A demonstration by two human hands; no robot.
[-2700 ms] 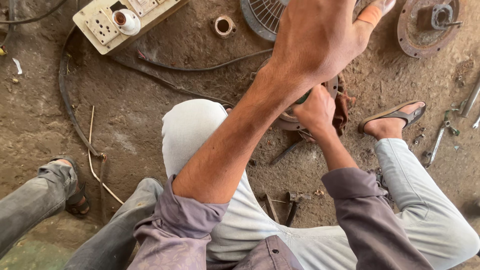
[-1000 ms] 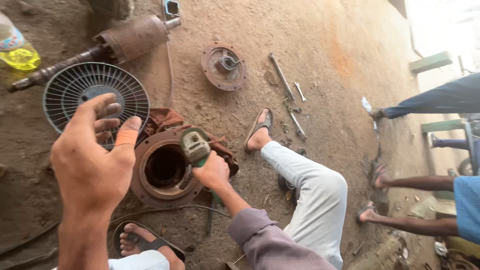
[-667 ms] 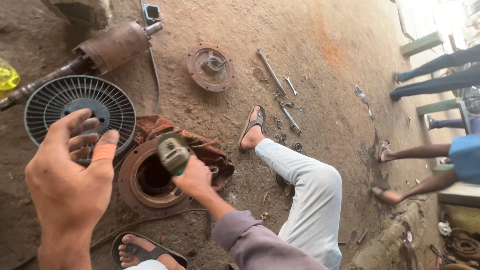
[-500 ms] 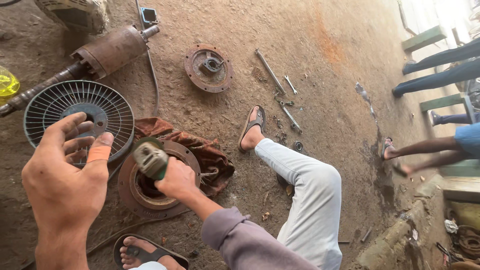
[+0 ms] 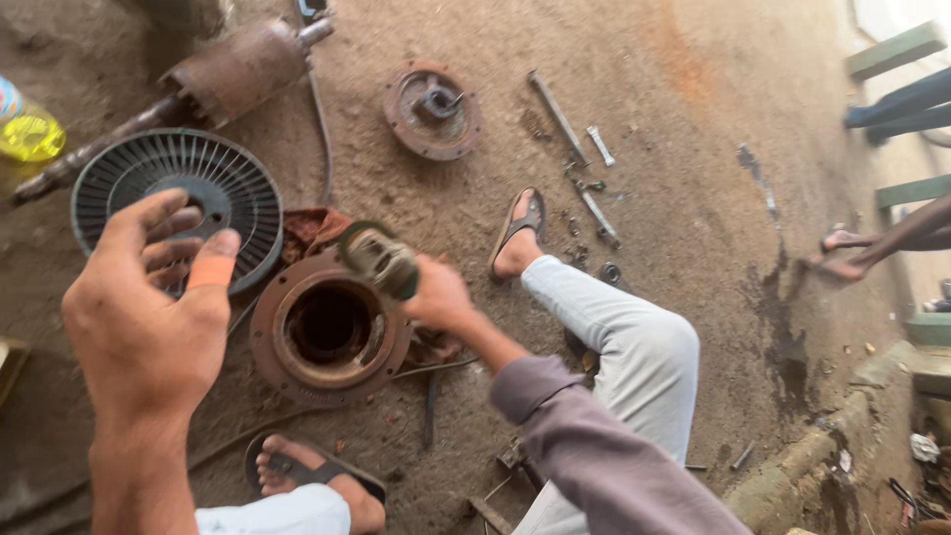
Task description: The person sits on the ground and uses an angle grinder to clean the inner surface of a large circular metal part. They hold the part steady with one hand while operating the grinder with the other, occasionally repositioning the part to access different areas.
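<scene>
My right hand (image 5: 438, 294) grips a green-handled tool (image 5: 379, 259), blurred, held over the rim of a rusty round motor housing (image 5: 328, 327) that lies on the dirt floor on a red rag (image 5: 309, 225). My left hand (image 5: 149, 307) is raised in front of the camera with its fingers spread and nothing in it; an orange bandage wraps one finger. It hovers over a dark round finned fan cover (image 5: 179, 193). My feet in sandals rest either side of the housing.
A rusty motor shaft and rotor (image 5: 224, 71) lies at the top left beside a yellow-filled bottle (image 5: 27, 127). A rusty end cap (image 5: 432, 109) and loose bolts and rods (image 5: 580, 159) lie farther off. Other people's legs (image 5: 882, 233) and green bench legs stand at the right.
My right hand has brought the green-handled tool down from above onto the housing's rim. My left hand stays raised and open. The view has swung slightly.
</scene>
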